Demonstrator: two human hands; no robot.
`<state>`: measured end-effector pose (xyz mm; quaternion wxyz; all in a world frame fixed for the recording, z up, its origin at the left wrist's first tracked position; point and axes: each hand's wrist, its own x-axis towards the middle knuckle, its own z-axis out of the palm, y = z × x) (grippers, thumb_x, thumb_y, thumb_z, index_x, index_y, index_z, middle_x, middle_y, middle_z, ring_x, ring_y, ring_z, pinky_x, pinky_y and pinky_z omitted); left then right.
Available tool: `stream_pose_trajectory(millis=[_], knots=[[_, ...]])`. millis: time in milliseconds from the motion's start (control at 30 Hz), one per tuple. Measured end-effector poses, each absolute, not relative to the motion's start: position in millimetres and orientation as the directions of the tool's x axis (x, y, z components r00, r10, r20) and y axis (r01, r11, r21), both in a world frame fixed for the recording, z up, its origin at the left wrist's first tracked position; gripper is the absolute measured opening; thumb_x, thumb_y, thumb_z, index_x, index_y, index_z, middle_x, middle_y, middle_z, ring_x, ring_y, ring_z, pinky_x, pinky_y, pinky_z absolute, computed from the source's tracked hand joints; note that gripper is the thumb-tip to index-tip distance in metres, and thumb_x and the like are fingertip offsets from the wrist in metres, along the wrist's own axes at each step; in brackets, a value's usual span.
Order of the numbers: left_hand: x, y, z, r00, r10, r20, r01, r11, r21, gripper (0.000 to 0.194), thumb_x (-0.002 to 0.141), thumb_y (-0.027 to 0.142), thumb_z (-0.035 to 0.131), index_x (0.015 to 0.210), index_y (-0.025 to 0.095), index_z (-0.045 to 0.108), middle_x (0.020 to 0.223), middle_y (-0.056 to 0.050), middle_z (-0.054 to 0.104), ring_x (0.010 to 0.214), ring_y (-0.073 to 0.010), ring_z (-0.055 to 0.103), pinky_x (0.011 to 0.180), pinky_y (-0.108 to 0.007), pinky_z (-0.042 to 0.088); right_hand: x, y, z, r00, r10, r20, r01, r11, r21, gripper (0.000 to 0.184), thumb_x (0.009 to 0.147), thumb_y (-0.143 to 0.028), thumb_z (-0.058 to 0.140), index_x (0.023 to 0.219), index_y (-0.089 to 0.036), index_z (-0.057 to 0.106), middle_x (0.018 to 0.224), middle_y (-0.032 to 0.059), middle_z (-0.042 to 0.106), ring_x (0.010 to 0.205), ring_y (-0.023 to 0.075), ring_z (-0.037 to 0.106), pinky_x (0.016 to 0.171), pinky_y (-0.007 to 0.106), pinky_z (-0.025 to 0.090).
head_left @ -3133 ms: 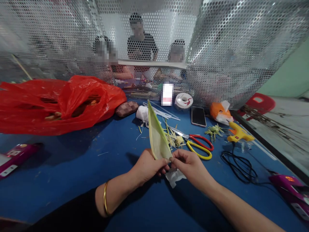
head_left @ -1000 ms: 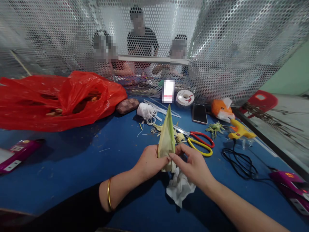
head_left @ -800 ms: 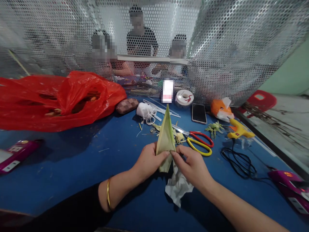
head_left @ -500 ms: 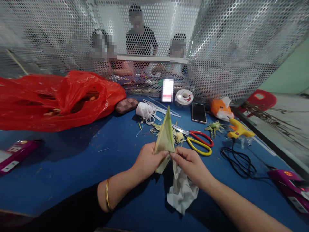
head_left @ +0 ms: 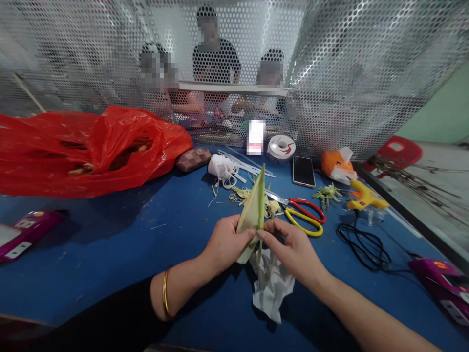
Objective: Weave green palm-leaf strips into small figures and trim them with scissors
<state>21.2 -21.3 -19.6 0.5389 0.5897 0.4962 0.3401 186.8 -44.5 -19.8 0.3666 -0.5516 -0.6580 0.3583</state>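
A pale yellow-green folded husk, like a corn husk (head_left: 250, 215), stands with its pointed tip up in front of me. My left hand (head_left: 227, 240) is closed on its lower left side, thumb across the front. With thumb and fingertips, my right hand (head_left: 287, 244) pinches its lower right edge, close to the left thumb. A crumpled white tissue (head_left: 273, 291) hangs or lies just below the right hand; whether its fingers hold it I cannot tell. Behind the husk lie scissors (head_left: 306, 215) with one red and one yellow handle, beside husk scraps (head_left: 240, 196).
A red plastic bag (head_left: 146, 146) fills the back left, next to a checked pouch (head_left: 193, 159). White string (head_left: 222, 167), a ribbon spool (head_left: 281, 146) and a phone (head_left: 303, 171) lie at the back. To the right are a yellow glue gun (head_left: 366, 197) and black cable (head_left: 362, 244). People sit behind perforated metal mesh (head_left: 330, 88).
The husk has turned and looks narrower, its tip slightly further right. The tissue below has shifted a little left. Both hands keep almost the same place.
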Motion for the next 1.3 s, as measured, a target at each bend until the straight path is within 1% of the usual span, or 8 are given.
stream_pose_trajectory(millis=[167, 300, 400, 567, 767, 967, 1167, 1300], knots=[[23.5, -26.0, -18.2, 0.341, 0.93, -0.137, 0.215, 0.064, 0.974, 0.021, 0.072, 0.027, 0.061, 0.084, 0.012, 0.069, 0.07, -0.001, 0.061, 0.062, -0.0136, 0.052, 0.056, -0.023, 0.041, 186.6, -47.1, -22.4, -0.059, 0.978, 0.2, 0.603, 0.195, -0.773, 0.029, 0.088, -0.035, 0.051, 0.064, -0.022, 0.042, 0.06, -0.0028, 0.047, 0.059, 0.0138, 0.044, 0.056, 0.025, 0.035], [23.5, -26.0, -16.9, 0.324, 0.94, -0.109, 0.18, 0.052, 0.982, 0.027, 0.073, 0.027, 0.062, 0.095, 0.012, 0.069, 0.085, -0.006, 0.068, 0.076, -0.018, 0.059, 0.066, -0.026, 0.047, 186.1, -49.2, -23.4, -0.123, 0.973, 0.196, 0.678, 0.227, -0.699, 0.027, 0.09, -0.031, 0.045, 0.065, -0.023, 0.04, 0.061, -0.0015, 0.046, 0.06, 0.0152, 0.045, 0.055, 0.026, 0.032], [22.5, -24.1, -16.6, 0.299, 0.951, -0.08, 0.213, 0.015, 0.977, 0.024, 0.076, 0.026, 0.06, 0.093, 0.013, 0.07, 0.087, -0.006, 0.07, 0.079, -0.0192, 0.06, 0.068, -0.027, 0.047, 185.7, -49.3, -22.8, -0.18, 0.969, 0.168, 0.704, 0.246, -0.666, 0.027, 0.092, -0.029, 0.041, 0.066, -0.023, 0.038, 0.062, -0.0013, 0.046, 0.059, 0.0152, 0.044, 0.055, 0.027, 0.031], [19.7, -21.1, -14.8, 0.266, 0.962, -0.061, 0.3, -0.023, 0.954, 0.018, 0.077, 0.024, 0.058, 0.087, 0.014, 0.07, 0.08, -0.003, 0.068, 0.073, -0.0173, 0.058, 0.067, -0.026, 0.045, 186.5, -48.5, -20.2, -0.214, 0.967, 0.138, 0.613, 0.243, -0.751, 0.031, 0.094, -0.031, 0.04, 0.065, -0.023, 0.038, 0.06, -0.002, 0.046, 0.058, 0.0145, 0.043, 0.055, 0.026, 0.031], [18.4, -19.9, -15.6, 0.285, 0.954, -0.092, 0.283, 0.008, 0.959, 0.014, 0.078, 0.026, 0.058, 0.083, 0.015, 0.066, 0.068, 0.0, 0.06, 0.061, -0.0129, 0.053, 0.057, -0.024, 0.042, 187.3, -46.4, -20.6, -0.213, 0.977, 0.03, 0.348, 0.104, -0.931, 0.034, 0.091, -0.034, 0.045, 0.06, -0.021, 0.046, 0.059, -0.0015, 0.05, 0.059, 0.0142, 0.047, 0.059, 0.026, 0.037], [17.8, -18.5, -18.5, 0.277, 0.951, -0.136, 0.269, 0.059, 0.961, 0.012, 0.078, 0.028, 0.058, 0.078, 0.016, 0.06, 0.057, 0.004, 0.05, 0.048, -0.0098, 0.046, 0.045, -0.021, 0.036, 187.3, -46.4, -16.0, -0.204, 0.976, -0.078, 0.223, -0.031, -0.974, 0.037, 0.087, -0.04, 0.05, 0.057, -0.02, 0.049, 0.057, -0.0016, 0.047, 0.057, 0.0134, 0.045, 0.059, 0.027, 0.037], [17.9, -19.2, -19.4, 0.294, 0.948, -0.124, 0.271, 0.042, 0.962, 0.012, 0.079, 0.028, 0.056, 0.073, 0.017, 0.056, 0.058, 0.005, 0.049, 0.049, -0.0103, 0.048, 0.046, -0.022, 0.038, 187.3, -45.4, -15.6, -0.213, 0.977, -0.026, 0.274, 0.034, -0.961, 0.034, 0.085, -0.039, 0.052, 0.058, -0.019, 0.05, 0.059, -0.0009, 0.051, 0.06, 0.0141, 0.047, 0.061, 0.027, 0.038], [20.5, -23.6, -13.9, 0.3, 0.948, -0.107, 0.316, 0.007, 0.949, 0.014, 0.078, 0.026, 0.057, 0.067, 0.018, 0.052, 0.058, 0.005, 0.048, 0.052, -0.0105, 0.046, 0.05, -0.022, 0.036, 186.8, -44.8, -18.0, -0.126, 0.99, 0.064, 0.373, 0.107, -0.922, 0.027, 0.084, -0.04, 0.055, 0.067, -0.02, 0.05, 0.064, -0.0013, 0.051, 0.063, 0.0145, 0.046, 0.06, 0.027, 0.037]])
